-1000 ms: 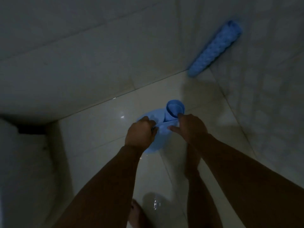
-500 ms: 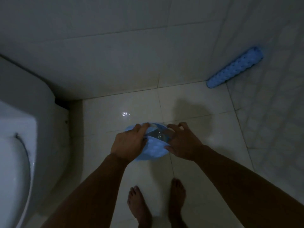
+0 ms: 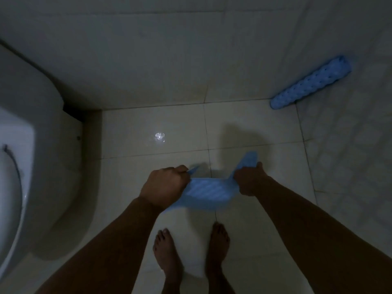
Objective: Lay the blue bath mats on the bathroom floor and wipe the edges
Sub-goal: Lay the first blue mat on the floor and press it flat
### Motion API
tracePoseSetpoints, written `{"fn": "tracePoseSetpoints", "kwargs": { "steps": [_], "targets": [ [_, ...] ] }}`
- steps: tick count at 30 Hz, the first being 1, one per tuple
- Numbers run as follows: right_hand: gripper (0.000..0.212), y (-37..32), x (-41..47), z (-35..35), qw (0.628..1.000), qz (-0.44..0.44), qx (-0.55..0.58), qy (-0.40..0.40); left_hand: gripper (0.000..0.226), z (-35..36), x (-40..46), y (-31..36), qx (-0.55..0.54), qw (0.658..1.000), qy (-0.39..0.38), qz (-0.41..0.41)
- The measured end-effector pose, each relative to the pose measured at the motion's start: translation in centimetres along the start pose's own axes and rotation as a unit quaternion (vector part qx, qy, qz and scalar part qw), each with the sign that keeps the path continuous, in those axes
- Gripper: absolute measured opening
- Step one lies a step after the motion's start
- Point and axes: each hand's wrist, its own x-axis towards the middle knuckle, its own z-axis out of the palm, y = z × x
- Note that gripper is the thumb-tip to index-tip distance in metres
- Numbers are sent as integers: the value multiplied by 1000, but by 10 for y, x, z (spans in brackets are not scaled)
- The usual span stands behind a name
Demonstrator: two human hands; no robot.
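Observation:
A blue bath mat [image 3: 209, 193] hangs stretched between my two hands above the tiled floor, in front of my bare feet. My left hand [image 3: 164, 186] grips its left edge with curled fingers. At the right edge my right hand [image 3: 249, 179] holds the mat, and a corner sticks up past the fingers. A second blue bath mat [image 3: 310, 81], rolled into a tube, leans in the corner where the two walls meet at the upper right.
A white toilet [image 3: 31, 145] fills the left side. Tiled walls close the space at the back and right. The pale floor tiles [image 3: 148, 166] look wet, with a bright glint near the centre. My bare feet [image 3: 191, 255] stand below the mat.
The mat has gone from a curled roll to a strip pulled open between my hands, which have moved apart. The view has tilted down and left, bringing the toilet in.

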Motion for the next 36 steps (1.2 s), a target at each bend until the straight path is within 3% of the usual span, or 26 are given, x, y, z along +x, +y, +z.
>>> {"fn": "tracePoseSetpoints", "kwargs": {
  "steps": [3, 5, 7, 12, 15, 20, 23, 26, 29, 31, 33, 36],
  "targets": [
    [22, 9, -4, 23, 998, 50, -6, 35, 4, 1, -11, -13, -40, 996, 49, -56],
    [25, 13, -9, 34, 998, 46, 25, 25, 25, -3, -19, -19, -44, 992, 74, -88],
    [27, 14, -16, 47, 997, 17, 60, 44, 24, -8, -23, -25, -41, 992, 71, -101],
    [26, 18, -35, 90, 968, -20, 163, 189, 55, -16, -34, -50, -14, 979, -116, -169],
    [23, 15, -41, 100, 958, -27, 159, 236, 64, -11, -48, -63, -36, 962, -158, -218],
    [29, 9, -45, 93, 978, -3, 180, 109, 60, -6, -69, -59, -30, 916, -261, -302],
    [37, 10, -37, 78, 981, 10, 188, 46, 70, -5, -71, -65, -56, 876, -287, -384],
    [42, 15, -20, 45, 979, 16, 204, -8, 75, -1, -64, -87, -86, 837, -286, -459],
    [40, 17, 10, 5, 981, 17, 189, 42, 88, 42, -52, -144, -123, 820, -265, -493],
    [42, 14, 32, -24, 980, 48, 155, 117, 86, 23, -26, -146, -157, 822, -210, -505],
    [51, 4, 52, -54, 973, 72, 133, 174, 69, 4, 3, -138, -188, 827, -162, -504],
    [58, -15, 70, -87, 966, 56, 165, 192, 85, 3, 37, -117, -163, 851, -151, -476]
  ]
}}
